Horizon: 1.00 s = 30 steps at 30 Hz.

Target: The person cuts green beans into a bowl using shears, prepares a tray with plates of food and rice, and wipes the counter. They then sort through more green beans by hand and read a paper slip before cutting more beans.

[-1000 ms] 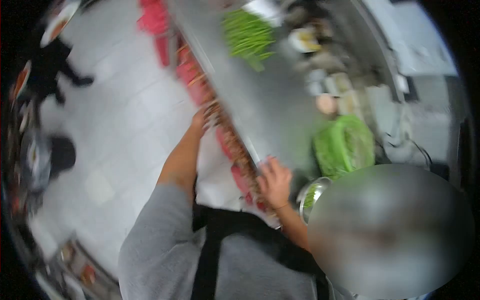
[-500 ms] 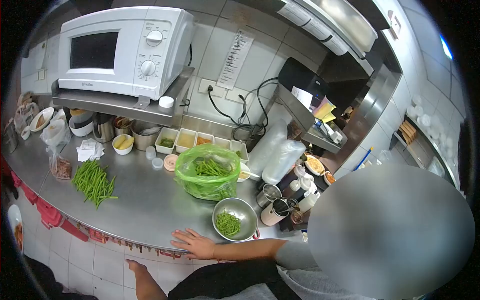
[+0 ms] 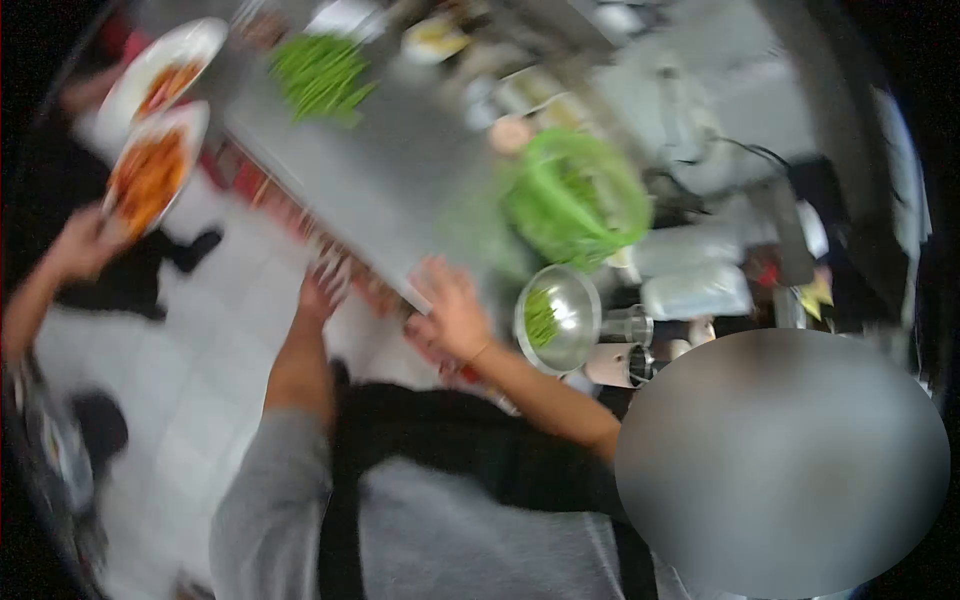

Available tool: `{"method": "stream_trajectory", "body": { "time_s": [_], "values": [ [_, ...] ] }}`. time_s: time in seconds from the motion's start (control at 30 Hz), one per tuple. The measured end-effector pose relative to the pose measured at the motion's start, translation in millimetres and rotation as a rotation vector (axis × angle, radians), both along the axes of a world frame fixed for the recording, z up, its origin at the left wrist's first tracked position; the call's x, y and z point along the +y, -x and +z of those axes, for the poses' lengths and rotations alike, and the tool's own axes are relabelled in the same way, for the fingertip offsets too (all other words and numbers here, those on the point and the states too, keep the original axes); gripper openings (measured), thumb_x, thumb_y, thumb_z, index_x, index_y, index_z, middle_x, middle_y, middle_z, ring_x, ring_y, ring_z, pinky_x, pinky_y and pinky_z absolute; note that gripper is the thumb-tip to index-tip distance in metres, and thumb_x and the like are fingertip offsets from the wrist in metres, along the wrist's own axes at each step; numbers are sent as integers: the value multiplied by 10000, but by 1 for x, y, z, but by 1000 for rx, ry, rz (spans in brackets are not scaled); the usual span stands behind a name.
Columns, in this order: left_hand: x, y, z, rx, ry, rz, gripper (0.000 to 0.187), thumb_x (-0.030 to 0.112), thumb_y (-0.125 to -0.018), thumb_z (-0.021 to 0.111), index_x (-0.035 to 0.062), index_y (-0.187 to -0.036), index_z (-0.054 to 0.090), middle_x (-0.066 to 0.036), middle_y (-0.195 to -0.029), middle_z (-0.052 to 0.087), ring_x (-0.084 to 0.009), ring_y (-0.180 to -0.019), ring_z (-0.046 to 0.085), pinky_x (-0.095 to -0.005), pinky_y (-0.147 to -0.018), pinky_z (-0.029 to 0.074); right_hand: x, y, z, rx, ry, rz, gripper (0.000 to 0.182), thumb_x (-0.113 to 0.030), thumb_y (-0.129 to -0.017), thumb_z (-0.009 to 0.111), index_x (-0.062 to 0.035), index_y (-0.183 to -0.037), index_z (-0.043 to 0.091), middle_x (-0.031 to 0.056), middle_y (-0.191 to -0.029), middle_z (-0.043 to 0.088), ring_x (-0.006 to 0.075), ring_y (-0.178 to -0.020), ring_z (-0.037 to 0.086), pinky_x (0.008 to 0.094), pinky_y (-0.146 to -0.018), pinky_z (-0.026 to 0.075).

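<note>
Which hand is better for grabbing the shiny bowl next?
Probably the right hand: it's by the edge of the counter, close to the metal bowl. The left hand is farther from the bowl.

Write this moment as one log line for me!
right hand: open, at counter edge; left hand: blurred, beside counter; steel bowl: chopped green beans inside; co-worker's hand: holding food plate
</note>
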<state>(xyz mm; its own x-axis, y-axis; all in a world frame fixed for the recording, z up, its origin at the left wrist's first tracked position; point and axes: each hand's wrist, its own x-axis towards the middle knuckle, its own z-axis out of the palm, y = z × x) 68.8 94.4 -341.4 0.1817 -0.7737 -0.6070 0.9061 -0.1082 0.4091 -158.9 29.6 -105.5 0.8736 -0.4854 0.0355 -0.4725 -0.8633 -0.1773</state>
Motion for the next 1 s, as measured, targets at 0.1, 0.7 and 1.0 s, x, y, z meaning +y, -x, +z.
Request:
{"method": "stream_trajectory", "body": {
  "time_s": [0.1,0.7,1.0],
  "values": [
    [-6,1,15,2,-84,17,620,574,-881,294,200,-1375,266,-62,-1398,313,-282,-1271,278,-491,-1009,241,3,-3,2,-3,53,9,683,-325,-725,659,-128,-1312,371,164,-1381,286,317,-1285,271,500,-1025,229],
    [-41,-17,-6,-91,-268,222,348,358,-890,477,160,-1177,484,1,-1222,491,-178,-1165,395,-471,-964,272,4,-2,9,-13,-28,-29,642,-312,-740,650,-169,-1308,387,119,-1404,267,287,-1292,267,467,-1042,216],
    [-50,-60,8,-416,-306,444,214,-24,-697,624,64,-831,483,-63,-773,555,-153,-573,525,-257,-503,450,5,13,8,-107,-41,-53,605,-318,-790,590,-165,-1326,354,103,-1408,256,262,-1307,237,442,-1056,205]
  ]
}}
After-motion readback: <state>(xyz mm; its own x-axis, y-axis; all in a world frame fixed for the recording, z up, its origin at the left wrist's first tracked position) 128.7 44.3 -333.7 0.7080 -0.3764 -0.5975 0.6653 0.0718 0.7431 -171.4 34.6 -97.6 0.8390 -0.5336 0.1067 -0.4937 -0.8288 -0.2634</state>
